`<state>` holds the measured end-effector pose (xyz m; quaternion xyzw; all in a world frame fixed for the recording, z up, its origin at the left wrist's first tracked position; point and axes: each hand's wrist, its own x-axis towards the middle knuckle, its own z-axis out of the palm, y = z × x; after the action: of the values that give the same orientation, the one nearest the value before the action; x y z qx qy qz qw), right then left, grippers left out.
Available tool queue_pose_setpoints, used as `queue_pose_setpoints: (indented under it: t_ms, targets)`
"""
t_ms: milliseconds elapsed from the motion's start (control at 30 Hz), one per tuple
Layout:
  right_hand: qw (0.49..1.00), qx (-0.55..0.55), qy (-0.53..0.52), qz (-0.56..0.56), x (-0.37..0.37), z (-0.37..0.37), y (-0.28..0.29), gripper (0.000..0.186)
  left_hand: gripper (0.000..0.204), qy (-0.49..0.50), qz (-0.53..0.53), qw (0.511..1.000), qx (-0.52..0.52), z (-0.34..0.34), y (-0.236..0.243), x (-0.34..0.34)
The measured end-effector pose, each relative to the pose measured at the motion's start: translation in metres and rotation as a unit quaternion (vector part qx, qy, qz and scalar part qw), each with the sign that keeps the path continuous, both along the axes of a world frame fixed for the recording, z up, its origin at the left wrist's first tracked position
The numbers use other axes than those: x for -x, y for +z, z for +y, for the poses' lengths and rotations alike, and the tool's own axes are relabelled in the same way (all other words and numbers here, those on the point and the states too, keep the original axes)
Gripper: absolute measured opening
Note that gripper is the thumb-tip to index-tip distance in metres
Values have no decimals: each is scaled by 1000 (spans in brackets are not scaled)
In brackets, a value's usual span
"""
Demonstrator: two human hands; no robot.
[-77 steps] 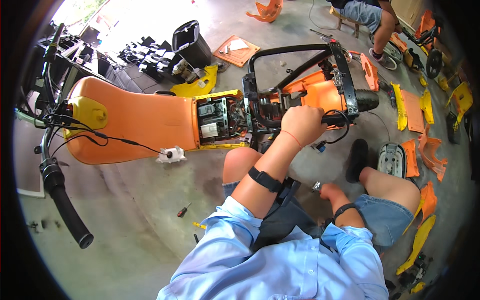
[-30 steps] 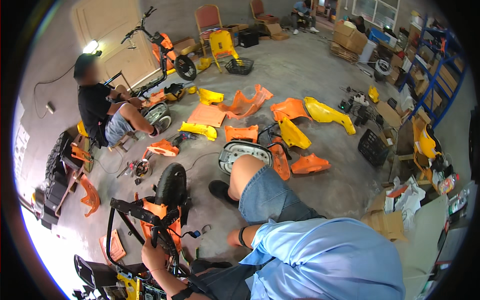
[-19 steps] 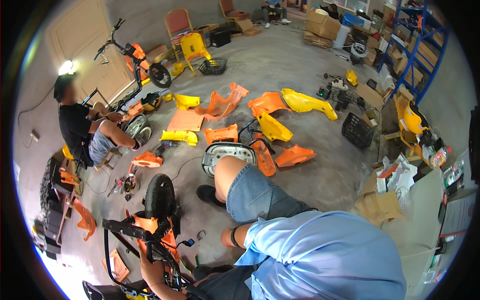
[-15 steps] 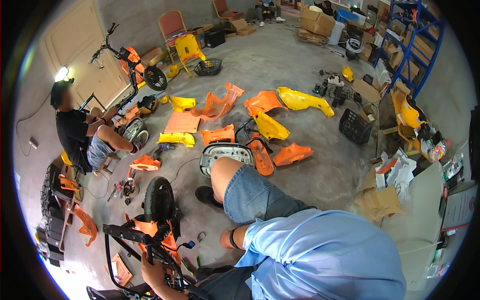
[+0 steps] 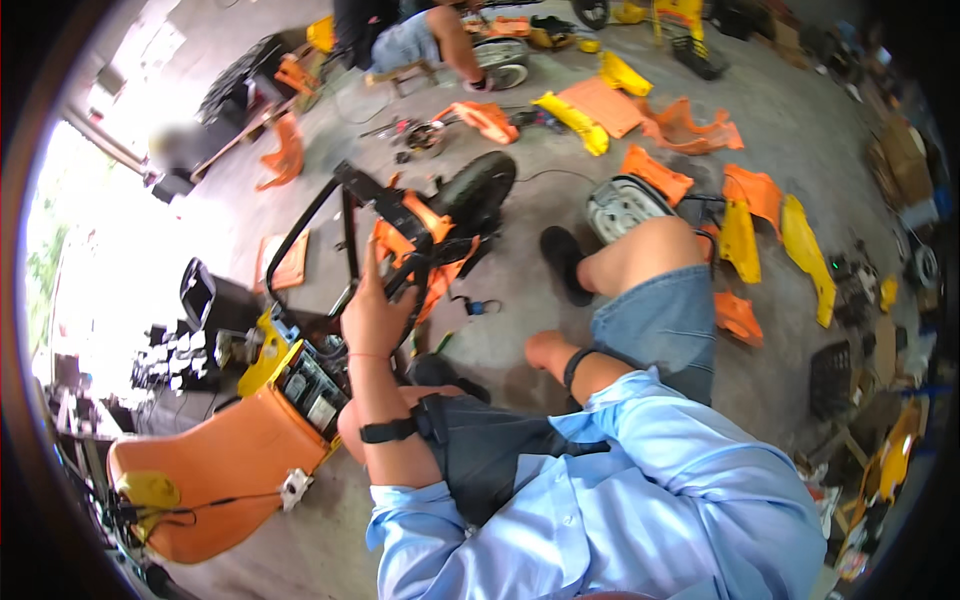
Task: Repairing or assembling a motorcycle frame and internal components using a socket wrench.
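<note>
Fingers of the left hand [image 5: 372, 315] curl around a black tube of the scooter frame [image 5: 400, 235] at the centre-left of the frame, so that hand is clamped on the metal. A black band sits on the left forearm further down. The right hand [image 5: 548, 350] lies low between the knees at the middle of the picture; only its wrist with a dark strap and part of the back show, and whether its fingers are together or apart cannot be told.

The scooter frame lies on the concrete floor [image 5: 520, 300], black tubes with orange panels, running from the lower left up toward the centre. Its black wheel [image 5: 478, 190] points to the upper middle. An orange seat [image 5: 215, 470] fills the lower left, with a yellow knob at its edge and an open battery box [image 5: 312, 385] just beside it.

The person sits with bare knees, denim shorts and a light blue shirt [image 5: 610, 510] across the lower right. Orange and yellow body panels [image 5: 760, 215] lie scattered at the upper right. Another person [image 5: 410, 35] sits at the top edge, near more parts.
</note>
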<state>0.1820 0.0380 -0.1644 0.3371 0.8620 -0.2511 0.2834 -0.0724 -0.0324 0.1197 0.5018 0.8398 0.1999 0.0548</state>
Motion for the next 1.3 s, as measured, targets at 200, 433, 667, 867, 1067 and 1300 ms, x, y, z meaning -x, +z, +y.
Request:
queue_pose_setpoints:
  t_ms: [200,433,667,867,1067,1300]
  targets:
    - [1000,-10,6,-22,4,6,10,27,101,-53,35,998,-14,1,4,-2]
    - [996,-8,-8,-84,5,10,1,27,86,-50,49,997,-13,-1,3,-4]
    - [995,-18,-28,-94,-6,19,-12,30,67,-61,34,993,-100,4,3,-8]
    - [997,-33,-22,-67,-1,11,-17,34,77,-9,118,982,-146,22,-16,-40]
    - [994,17,0,-108,0,14,-1,33,72,77,139,985,-69,37,-20,-49]
    - [994,20,-3,-106,4,16,0,35,55,54,141,981,-118,37,-18,-47]
